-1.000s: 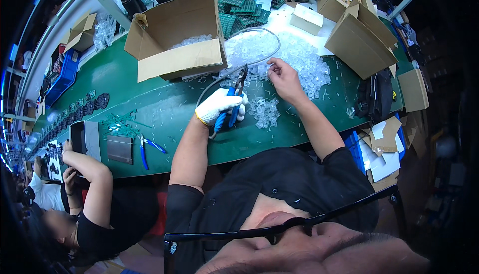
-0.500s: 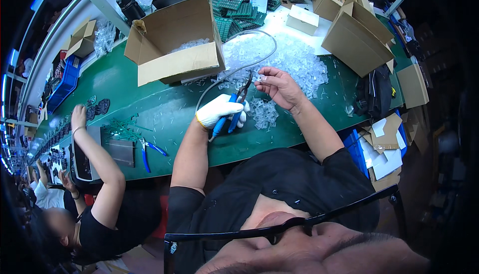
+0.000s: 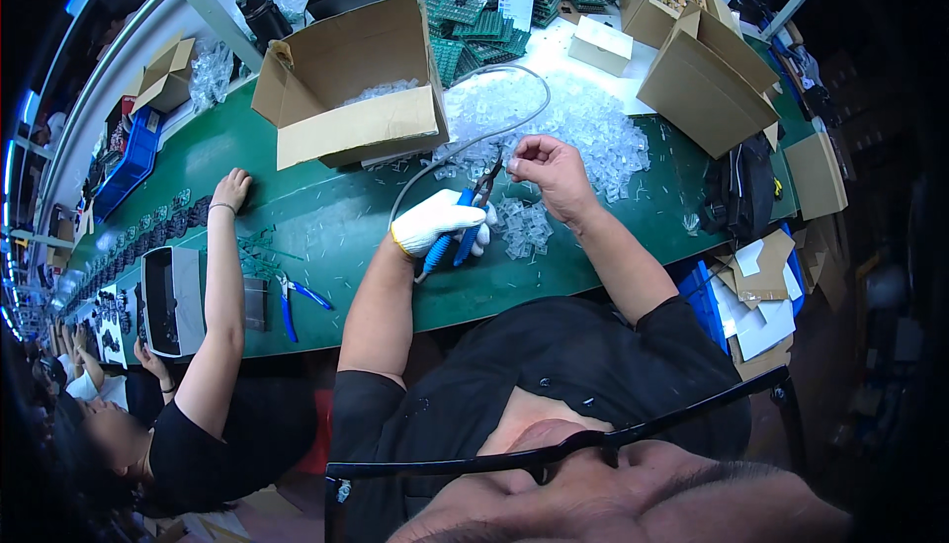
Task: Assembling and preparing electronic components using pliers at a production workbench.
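My left hand (image 3: 427, 224), in a white glove, is closed round the blue-handled nippers (image 3: 484, 187), their dark jaws pointing up and away. My bare right hand (image 3: 556, 175) is beside the jaw tips, thumb and forefinger pinched on a small clear plastic piece that mostly hides behind the fingertips. A loose heap of clear plastic pieces (image 3: 593, 128) spreads beyond both hands. Closer to me, just right of the glove, is a smaller pile of clear pieces (image 3: 524, 227). From near the glove a grey cable (image 3: 474, 136) arcs over the heap.
An open cardboard box (image 3: 361, 128) holding clear pieces stands left of the heap; another carton (image 3: 707, 83) leans at the right. Green circuit boards (image 3: 474, 34) are stacked behind. Left, a co-worker's arm (image 3: 225, 286) reaches over the bench near blue-handled cutters (image 3: 288, 306).
My right fingertips have drawn together and the piece in them shows less. The left hand with the nippers has barely moved. The co-worker's hand has shifted right and away.
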A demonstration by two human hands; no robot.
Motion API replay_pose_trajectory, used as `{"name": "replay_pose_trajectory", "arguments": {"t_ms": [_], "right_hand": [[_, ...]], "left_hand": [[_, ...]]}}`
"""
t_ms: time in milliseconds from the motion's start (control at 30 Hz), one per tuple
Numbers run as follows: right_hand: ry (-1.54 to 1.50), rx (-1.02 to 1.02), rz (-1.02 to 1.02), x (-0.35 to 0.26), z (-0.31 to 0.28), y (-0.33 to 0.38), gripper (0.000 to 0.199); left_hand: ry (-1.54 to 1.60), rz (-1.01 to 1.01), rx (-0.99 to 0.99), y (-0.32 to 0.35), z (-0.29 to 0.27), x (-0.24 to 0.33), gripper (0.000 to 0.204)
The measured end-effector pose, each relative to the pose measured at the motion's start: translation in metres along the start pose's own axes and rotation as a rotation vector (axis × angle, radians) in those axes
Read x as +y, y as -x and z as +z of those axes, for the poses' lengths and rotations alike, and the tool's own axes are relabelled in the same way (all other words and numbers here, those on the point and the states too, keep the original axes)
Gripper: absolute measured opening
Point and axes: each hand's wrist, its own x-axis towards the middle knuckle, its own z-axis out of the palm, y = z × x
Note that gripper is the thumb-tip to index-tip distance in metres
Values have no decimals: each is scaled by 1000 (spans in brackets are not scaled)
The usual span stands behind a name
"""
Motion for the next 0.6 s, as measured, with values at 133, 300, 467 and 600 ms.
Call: {"name": "replay_pose_trajectory", "arguments": {"t_ms": [133,300,467,600], "right_hand": [[161,19,-11,-10,4,4,19],[268,15,14,-18,0,8,19],[206,31,14,-14,-6,9,17],[674,-39,-18,-3,-18,14,19]], "left_hand": [[-80,-11,31,0,0,-3,39],[-173,-9,83,7,14,9,33],[-99,35,119,-2,2,-1,28],[220,172,83,-11,-7,-9,30]]}}
